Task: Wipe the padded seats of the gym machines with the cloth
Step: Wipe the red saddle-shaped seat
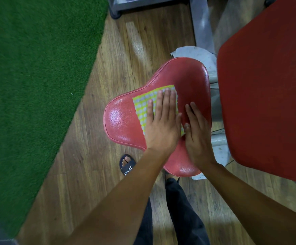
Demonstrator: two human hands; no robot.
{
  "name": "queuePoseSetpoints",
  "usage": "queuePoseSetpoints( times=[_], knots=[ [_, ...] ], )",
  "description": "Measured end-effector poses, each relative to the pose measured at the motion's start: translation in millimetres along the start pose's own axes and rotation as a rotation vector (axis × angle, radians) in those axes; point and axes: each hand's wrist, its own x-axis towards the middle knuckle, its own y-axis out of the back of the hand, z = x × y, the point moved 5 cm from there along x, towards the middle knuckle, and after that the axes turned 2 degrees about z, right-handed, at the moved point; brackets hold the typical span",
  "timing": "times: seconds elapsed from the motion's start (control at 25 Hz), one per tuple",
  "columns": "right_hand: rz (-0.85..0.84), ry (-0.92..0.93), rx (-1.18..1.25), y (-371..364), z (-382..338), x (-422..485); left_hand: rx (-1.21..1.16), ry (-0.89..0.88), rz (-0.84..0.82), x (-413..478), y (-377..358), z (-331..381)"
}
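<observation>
The wiping step is judged to be under way on the red padded seat [122,124]. The yellow-and-white checked cloth [143,103] is spread flat on the middle of the seat and pressed down by the left hand [161,124], its fingers straight and together. The right hand [196,135] is laid flat on the bare vinyl just beside it, gripping nothing. The seat's long axis runs near to far alongside the red back pad [267,85], with one lobe pointing left toward the green turf [29,85]. Next, the cloth would need to be swept over the uncovered left lobe and the edges.
</observation>
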Motion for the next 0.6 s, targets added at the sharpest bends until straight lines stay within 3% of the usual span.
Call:
queuePoseSetpoints(
  times=[0.24,0.32,0.44,0.6],
  knots=[
    [-0.008,-0.197,0.185,16.7,-16.0,8.1,-0.356,0.021,0.018,-8.9,40.7,-17.1],
    [0.023,-0.185,0.078,21.2,-42.3,3.1,-0.287,0.106,0.091,-12.5,55.4,-54.4],
    [-0.085,-0.09,-0.094,2.8,-90.6,-11.2,-0.208,0.233,0.071,-18.9,53.9,-105.3],
    [-0.19,-0.098,-0.257,-34.1,-115.4,-14.4,-0.189,0.169,-0.035,-22.8,47.0,-114.7]
  ],
)
